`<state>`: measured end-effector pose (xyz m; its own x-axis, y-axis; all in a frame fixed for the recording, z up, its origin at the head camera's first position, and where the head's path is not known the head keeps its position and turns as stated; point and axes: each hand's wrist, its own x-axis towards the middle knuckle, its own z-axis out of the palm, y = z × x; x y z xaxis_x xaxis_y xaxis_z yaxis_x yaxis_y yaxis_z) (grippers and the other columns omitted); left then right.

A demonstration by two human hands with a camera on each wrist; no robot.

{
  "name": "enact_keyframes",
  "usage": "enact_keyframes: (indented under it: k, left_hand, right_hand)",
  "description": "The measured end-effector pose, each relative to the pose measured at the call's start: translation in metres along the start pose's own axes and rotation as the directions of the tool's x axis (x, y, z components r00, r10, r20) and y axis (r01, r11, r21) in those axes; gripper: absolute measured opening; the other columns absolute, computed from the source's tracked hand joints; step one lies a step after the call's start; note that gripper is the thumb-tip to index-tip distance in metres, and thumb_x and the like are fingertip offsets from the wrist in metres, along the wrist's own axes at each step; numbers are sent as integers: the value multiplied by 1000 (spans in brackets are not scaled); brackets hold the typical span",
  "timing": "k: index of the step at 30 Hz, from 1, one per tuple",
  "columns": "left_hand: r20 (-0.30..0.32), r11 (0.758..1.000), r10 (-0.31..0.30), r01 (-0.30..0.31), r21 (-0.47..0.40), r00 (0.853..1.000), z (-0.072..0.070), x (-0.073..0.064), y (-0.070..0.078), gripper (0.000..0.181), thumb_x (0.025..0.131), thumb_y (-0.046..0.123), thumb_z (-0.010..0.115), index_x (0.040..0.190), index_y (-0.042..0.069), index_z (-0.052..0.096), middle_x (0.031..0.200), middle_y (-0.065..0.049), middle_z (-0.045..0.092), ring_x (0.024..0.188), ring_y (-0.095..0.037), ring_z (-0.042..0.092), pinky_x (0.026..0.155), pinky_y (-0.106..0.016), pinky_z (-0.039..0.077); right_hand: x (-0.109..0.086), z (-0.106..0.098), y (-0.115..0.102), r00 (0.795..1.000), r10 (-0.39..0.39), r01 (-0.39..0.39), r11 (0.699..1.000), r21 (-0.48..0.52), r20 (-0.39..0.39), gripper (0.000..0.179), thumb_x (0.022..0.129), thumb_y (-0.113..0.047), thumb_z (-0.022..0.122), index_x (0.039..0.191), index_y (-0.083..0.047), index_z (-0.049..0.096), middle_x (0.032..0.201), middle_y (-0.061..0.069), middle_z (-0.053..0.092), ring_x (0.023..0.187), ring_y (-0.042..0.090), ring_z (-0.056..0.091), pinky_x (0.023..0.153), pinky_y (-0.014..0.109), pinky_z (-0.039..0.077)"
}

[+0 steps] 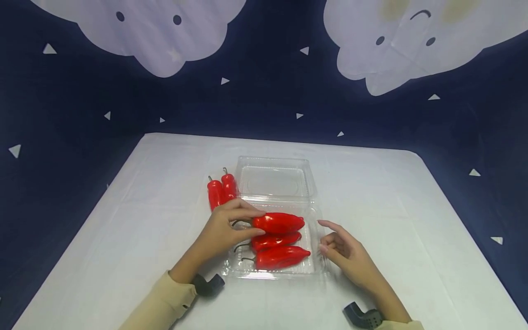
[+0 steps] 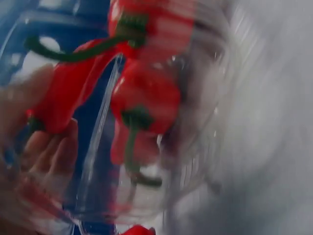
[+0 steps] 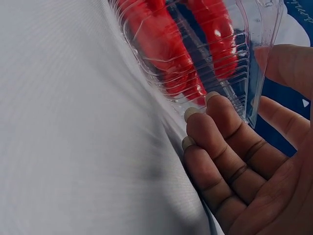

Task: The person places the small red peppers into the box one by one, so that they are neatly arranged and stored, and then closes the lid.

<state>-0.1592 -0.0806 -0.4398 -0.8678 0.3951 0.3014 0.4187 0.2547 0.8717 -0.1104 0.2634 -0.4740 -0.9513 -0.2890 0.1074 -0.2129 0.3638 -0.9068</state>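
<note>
My left hand (image 1: 231,222) pinches a red chili pepper (image 1: 278,223) near its stem end, thumb below and fingers above. This pepper lies crosswise over the clear plastic clamshell box (image 1: 315,217), its tip toward the right. Two more red peppers sit in the box nearer me, a smaller middle pepper (image 1: 276,241) and a front pepper (image 1: 282,257), with green stems to the left. Beside the box's right wall is my right hand (image 1: 350,256), fingers loosely bent. In the right wrist view its fingertips (image 3: 215,100) are right at the ribbed wall.
The box's clear lid (image 1: 272,181) lies opened out behind it. Two other red peppers, a left one (image 1: 215,192) and a right one (image 1: 229,185), lie on the white tablecloth (image 1: 177,174) left of the lid. A dark patterned curtain (image 1: 264,101) hangs behind the table.
</note>
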Motion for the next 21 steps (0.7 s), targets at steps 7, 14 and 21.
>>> enact_keyframes:
  k: [7,14,21]
  left_hand:
    - [21,991,50,-52,121,999,10,-1,5,43,80,24,90,121,25,77,111,13,64,104,-10,62,80,-36,62]
    - [80,818,259,-262,511,963,12,-2,6,52,76,35,92,122,17,76,110,4,74,97,-11,68,86,-29,59]
    - [112,696,315,-310,648,942,7,0,10,52,74,43,90,115,13,78,100,3,77,90,-12,67,88,-35,58]
  right_hand:
    - [0,0,-2,1000,14,-14,1000,-23,-10,58,96,-13,72,149,-14,49,98,5,68,84,18,67,73,27,57]
    - [0,0,-4,1000,-6,6,1000,-21,-3,56,97,-14,71,149,-13,48,98,5,68,84,18,67,72,26,57]
    - [0,0,-5,1000,-17,17,1000,-23,-3,56,97,-12,71,149,-13,48,98,5,68,84,17,67,72,26,57]
